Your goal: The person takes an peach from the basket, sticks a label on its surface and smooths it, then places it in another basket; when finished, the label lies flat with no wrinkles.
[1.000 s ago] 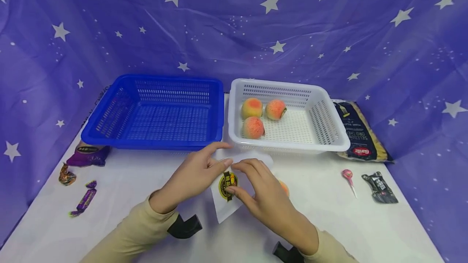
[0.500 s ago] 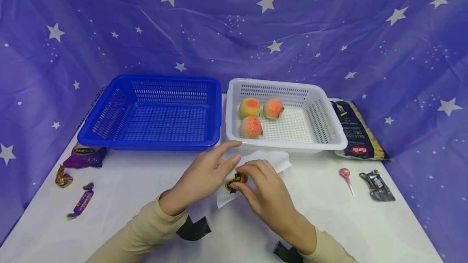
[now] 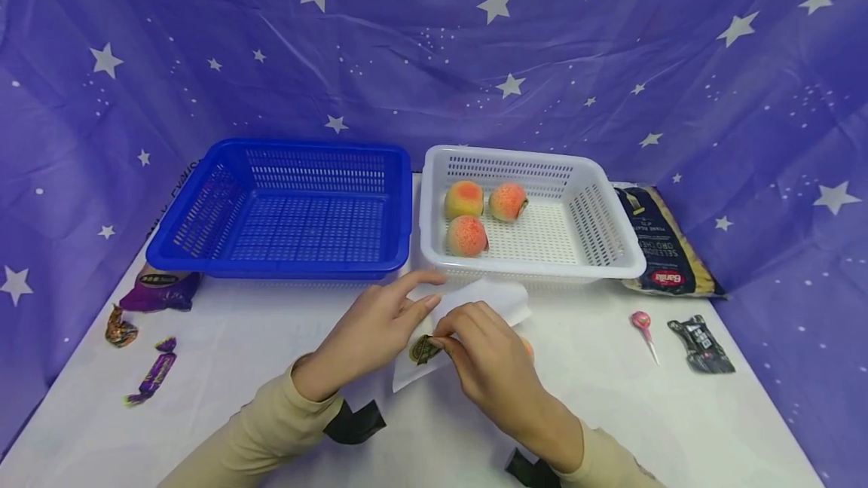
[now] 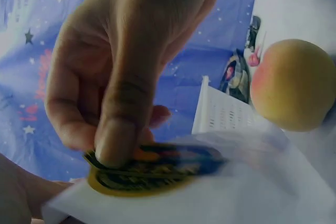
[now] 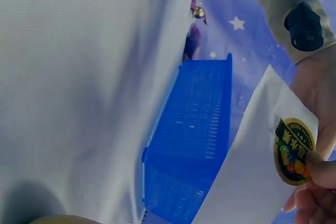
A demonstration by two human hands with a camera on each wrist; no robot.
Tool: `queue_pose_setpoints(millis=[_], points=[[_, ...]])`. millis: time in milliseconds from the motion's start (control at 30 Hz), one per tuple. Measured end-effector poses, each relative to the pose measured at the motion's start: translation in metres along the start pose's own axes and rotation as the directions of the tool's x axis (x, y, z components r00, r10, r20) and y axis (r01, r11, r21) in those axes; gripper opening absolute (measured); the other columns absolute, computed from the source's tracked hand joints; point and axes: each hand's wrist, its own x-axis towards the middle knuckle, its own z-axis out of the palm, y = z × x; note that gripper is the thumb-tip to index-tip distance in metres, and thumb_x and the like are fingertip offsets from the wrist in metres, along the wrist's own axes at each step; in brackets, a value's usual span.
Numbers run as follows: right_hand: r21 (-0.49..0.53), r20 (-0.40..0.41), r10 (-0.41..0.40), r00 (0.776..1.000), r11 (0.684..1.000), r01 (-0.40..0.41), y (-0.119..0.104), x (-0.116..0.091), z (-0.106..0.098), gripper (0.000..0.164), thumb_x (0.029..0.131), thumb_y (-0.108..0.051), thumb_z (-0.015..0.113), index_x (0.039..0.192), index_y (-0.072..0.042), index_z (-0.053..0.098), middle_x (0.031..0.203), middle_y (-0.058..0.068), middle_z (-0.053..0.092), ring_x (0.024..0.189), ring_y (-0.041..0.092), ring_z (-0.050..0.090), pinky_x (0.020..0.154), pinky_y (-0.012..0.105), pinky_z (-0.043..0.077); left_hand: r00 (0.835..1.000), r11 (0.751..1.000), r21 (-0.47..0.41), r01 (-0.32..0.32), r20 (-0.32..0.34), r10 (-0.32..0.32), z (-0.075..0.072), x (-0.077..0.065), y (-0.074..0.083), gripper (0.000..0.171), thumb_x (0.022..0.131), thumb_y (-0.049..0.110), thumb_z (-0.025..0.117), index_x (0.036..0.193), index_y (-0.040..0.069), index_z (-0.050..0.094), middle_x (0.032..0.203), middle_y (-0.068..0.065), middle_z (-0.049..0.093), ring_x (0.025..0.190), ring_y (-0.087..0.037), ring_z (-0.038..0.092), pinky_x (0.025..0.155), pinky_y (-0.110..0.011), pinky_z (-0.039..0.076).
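Observation:
In the head view a white sheet (image 3: 488,300) with a round black-and-gold fruit sticker (image 3: 423,351) is held tilted above the table. My left hand (image 3: 369,337) is at the sheet's left side, thumb in front; its other fingers are partly hidden behind the sheet. With thumb and fingers my right hand (image 3: 491,367) pinches the sticker's edge. The left wrist view has the right thumb pressed on the sticker (image 4: 152,174), which is bent there. A peach (image 4: 294,85) lies beyond the sheet, mostly hidden behind the right hand in the head view.
A blue basket (image 3: 291,275) stands back left, beside a white basket (image 3: 536,269) with several peaches (image 3: 466,236). Wrapped candies (image 3: 156,375) and a purple packet (image 3: 159,292) lie left. A lollipop (image 3: 643,326), black packet (image 3: 701,345) and pasta bag (image 3: 667,243) are right.
The sheet has turned and bent, its far end showing more to the right. My right fingers have closed in on the sticker's edge, and the sticker now looks curled. The baskets have not moved.

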Motion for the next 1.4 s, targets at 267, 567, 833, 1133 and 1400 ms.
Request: queue_pose_setpoints(millis=[267,567,833,1133,1400], points=[[0.035,-0.076,-0.12,0.99,0.992,0.123,-0.007,0.004,-0.005,0.005,0.084,-0.01,0.059,0.081,-0.005,0.059,0.081,-0.001,0.056,0.073,0.011,0.053,0.069,0.017,0.042,0.987,0.985,-0.065,0.157,0.039,-0.155,-0.012,-0.009,-0.028,0.018,0.09,0.043,0.045,0.1,0.031,0.055,0.047,0.005,0.035,0.038,-0.008,0.032,0.035,-0.024,0.029],[0.063,-0.102,-0.295,0.95,0.951,0.302,-0.008,0.002,-0.007,0.002,0.082,-0.005,0.06,0.08,-0.004,0.059,0.08,0.001,0.058,0.074,0.012,0.055,0.068,0.019,0.044,0.966,0.955,-0.188,0.227,0.168,-0.197,-0.021,-0.026,-0.051,0.029,0.088,0.049,0.044,0.103,0.027,0.056,0.051,0.002,0.035,0.043,-0.012,0.04,0.052,-0.034,0.047],[0.148,-0.226,-0.365,0.903,0.903,0.402,-0.008,0.004,-0.013,0.008,0.083,-0.002,0.057,0.076,0.0,0.056,0.074,0.007,0.057,0.068,0.013,0.055,0.065,0.018,0.044,0.964,0.961,-0.126,0.248,0.127,-0.232,-0.031,-0.038,-0.08,0.028,0.09,0.046,0.041,0.101,0.026,0.058,0.071,0.003,0.048,0.069,-0.012,0.042,0.061,-0.029,0.036],[0.229,-0.29,-0.168,0.942,0.944,0.239,0.007,-0.009,-0.034,0.014,0.084,-0.001,0.056,0.074,0.007,0.055,0.077,0.015,0.054,0.072,0.021,0.054,0.069,0.019,0.047,0.905,0.917,0.031,0.398,0.154,-0.398,-0.059,-0.066,-0.122,0.031,0.084,0.052,0.048,0.099,0.028,0.061,0.071,0.005,0.061,0.064,-0.01,0.05,0.059,-0.026,0.039],[0.2,-0.31,0.067,0.949,0.98,-0.004,0.022,-0.023,-0.054,0.014,0.08,-0.004,0.063,0.077,0.008,0.058,0.081,0.013,0.059,0.074,0.017,0.054,0.062,0.019,0.041,0.968,0.86,0.46,0.222,0.005,-0.253,-0.057,-0.077,-0.131,0.023,0.08,0.044,0.059,0.095,0.027,0.064,0.092,0.001,0.063,0.082,-0.022,0.057,0.067,-0.042,0.044]])
